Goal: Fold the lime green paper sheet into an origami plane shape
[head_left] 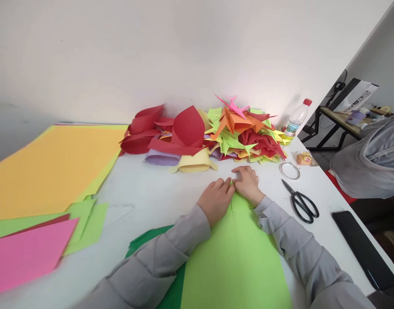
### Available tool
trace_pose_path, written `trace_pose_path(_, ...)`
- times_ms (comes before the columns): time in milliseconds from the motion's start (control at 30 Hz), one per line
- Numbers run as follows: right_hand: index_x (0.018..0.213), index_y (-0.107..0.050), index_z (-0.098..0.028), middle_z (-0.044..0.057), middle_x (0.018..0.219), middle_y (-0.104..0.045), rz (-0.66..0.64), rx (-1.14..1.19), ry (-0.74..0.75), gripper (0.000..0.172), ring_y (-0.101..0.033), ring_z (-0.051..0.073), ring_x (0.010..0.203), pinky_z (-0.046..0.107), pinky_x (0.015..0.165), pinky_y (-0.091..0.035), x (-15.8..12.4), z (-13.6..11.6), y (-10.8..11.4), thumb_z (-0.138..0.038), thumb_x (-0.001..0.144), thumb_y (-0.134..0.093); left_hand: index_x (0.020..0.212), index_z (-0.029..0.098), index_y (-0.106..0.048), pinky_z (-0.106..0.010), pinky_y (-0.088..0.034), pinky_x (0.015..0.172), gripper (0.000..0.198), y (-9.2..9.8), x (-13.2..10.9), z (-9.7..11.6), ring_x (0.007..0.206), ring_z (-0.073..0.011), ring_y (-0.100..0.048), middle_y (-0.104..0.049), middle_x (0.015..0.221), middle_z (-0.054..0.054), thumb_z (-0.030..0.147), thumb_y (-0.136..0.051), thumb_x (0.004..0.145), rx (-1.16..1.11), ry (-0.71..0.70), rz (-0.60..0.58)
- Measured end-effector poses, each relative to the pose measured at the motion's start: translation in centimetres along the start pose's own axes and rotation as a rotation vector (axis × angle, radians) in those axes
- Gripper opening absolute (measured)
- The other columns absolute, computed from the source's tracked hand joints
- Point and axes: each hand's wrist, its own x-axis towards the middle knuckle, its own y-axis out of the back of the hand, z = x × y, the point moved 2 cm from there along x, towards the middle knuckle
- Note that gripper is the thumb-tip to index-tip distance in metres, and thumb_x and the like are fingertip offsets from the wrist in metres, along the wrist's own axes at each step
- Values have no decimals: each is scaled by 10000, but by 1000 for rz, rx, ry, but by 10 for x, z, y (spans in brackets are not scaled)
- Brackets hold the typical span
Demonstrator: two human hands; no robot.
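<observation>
Both hands lie palms down w/ fingers spread low, gripping nothing: left hand (216,199) & right hand (247,183) meet fingertip to fingertip on the far tip of a lime sheet (235,257), which runs from that tip back toward the person's body on the counter (145,189), over a dark green sheet (145,240). Step in hand is prob. pressing a crease at that tip, where two folded edges seem to meet along a centre line. Sharpening it calls for firm, even pressure w/ the edges kept aligned. Just right lie a tape ring (289,170), scissors (301,201) & a phone (361,249). Beyond the hands sits a folded-paper pile (242,133), w/ red curls (171,128) beside it & a bottle (296,116) at the back. Far left: an orange sheet (49,167) & a pink sheet (26,253).
</observation>
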Motion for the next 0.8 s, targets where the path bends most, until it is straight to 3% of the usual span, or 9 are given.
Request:
trace_pose_path(167, 1126, -606, -279, 40, 1216, -537, 2, -3, 54, 346, -469, 246, 1122, 404, 920, -364, -8, 5, 4, -166, 800, -574, 1181, 55, -592, -406, -445, 764, 365, 0, -2, -1, 982, -298, -541, -544, 1330, -189, 103, -428, 858, 19, 8, 15)
trace_pose_path(267, 1105, -641, -305, 24, 1206, -565, 21, -57, 250, 303, -466, 220, 1121, 380, 929, -360, -18, 9, 8, -164, 877, -501, 1186, 45, -591, -411, -446, 768, 383, -2, -3, -2, 968, -297, -544, -545, 1327, -198, 83, -422, 844, 26, 54, 49)
trace_pose_path(400, 1184, -627, -291, 49, 1256, -564, 30, -219, 476, 386, -447, 218, 1167, 369, 915, -374, -30, 14, 11, -122, 909, -417, 1148, 49, -620, -419, -448, 774, 370, -3, -5, -3, 965, -304, -550, -549, 1314, -214, 78, -431, 832, 42, 109, 118)
trace_pose_path(600, 1240, -602, -254, 80, 1297, -546, 15, -379, 540, 453, -435, 241, 1196, 385, 925, -381, -35, 11, 14, -71, 859, -438, 1216, 62, -590, -404, -441, 734, 402, -4, -4, -3, 920, -278, -546, -585, 1298, -153, 79, -419, 853, 5, 35, 111)
trace_pose_path(800, 1126, -665, -217, 87, 1189, -612, 17, -470, 626, 339, -475, 237, 1155, 388, 923, -361, -40, 15, 25, -88, 888, -462, 1211, 65, -594, -403, -415, 711, 394, -2, -3, -3, 939, -283, -540, -588, 1299, -139, 89, -425, 857, 9, 18, 94)
